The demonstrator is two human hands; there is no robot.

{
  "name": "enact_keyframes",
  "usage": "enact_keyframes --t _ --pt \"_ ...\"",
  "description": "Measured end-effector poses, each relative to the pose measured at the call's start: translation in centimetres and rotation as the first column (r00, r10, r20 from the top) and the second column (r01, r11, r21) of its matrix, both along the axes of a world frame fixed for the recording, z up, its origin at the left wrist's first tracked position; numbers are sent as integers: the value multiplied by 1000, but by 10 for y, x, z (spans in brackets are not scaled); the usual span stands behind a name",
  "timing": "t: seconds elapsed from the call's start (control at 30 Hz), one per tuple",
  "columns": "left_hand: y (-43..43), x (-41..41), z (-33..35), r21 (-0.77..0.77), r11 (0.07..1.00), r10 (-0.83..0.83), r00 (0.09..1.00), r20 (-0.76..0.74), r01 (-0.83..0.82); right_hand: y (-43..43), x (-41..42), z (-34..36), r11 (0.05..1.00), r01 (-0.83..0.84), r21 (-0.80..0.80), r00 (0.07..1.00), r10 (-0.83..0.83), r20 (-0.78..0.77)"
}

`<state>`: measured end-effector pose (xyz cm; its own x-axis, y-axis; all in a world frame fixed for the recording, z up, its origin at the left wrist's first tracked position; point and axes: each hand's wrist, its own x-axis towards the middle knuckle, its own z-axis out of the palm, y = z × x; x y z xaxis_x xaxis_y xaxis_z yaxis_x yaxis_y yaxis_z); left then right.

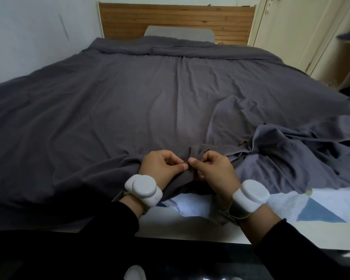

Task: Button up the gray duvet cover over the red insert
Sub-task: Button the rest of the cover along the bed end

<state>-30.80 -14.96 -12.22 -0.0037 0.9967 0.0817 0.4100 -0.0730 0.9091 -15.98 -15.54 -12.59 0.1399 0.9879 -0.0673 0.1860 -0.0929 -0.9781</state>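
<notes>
The gray duvet cover (129, 102) lies spread over the whole bed, flat on the left and bunched into folds at the near right. At its near hem my left hand (162, 168) and my right hand (214, 172) pinch the fabric edge together, thumbs almost touching. A small brownish button (187, 163) shows between the fingertips. Both wrists wear white round devices. The red insert is hidden inside the cover.
A gray pillow (179, 33) leans on the wooden headboard (176, 17). A white wall runs along the left, cream wardrobe doors (295, 33) stand at the right. A pale sheet with blue shapes (303, 207) shows under the near hem. The white bed frame edge (190, 229) is below my wrists.
</notes>
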Motion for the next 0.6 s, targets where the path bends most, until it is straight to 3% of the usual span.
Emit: enact_keyframes --t 0.2,0.3,0.37,0.5,0.6 --pt "1 0 7 -171 985 6 984 176 24 -2 4 -4 998 -66 16 996 65 62" --pt "5 -6 17 -305 951 69 920 386 57 -6 6 -7 989 -118 90 942 82 325" --pt "8 -12 24 -325 941 64 899 434 90 -7 6 -7 988 -108 115 918 54 392" --pt "9 -32 40 -178 984 55 912 406 20 0 1 -1 996 -79 46 994 75 78" --pt "10 -60 56 -67 994 100 933 345 -82 2 3 -2 998 -65 0 998 65 9"
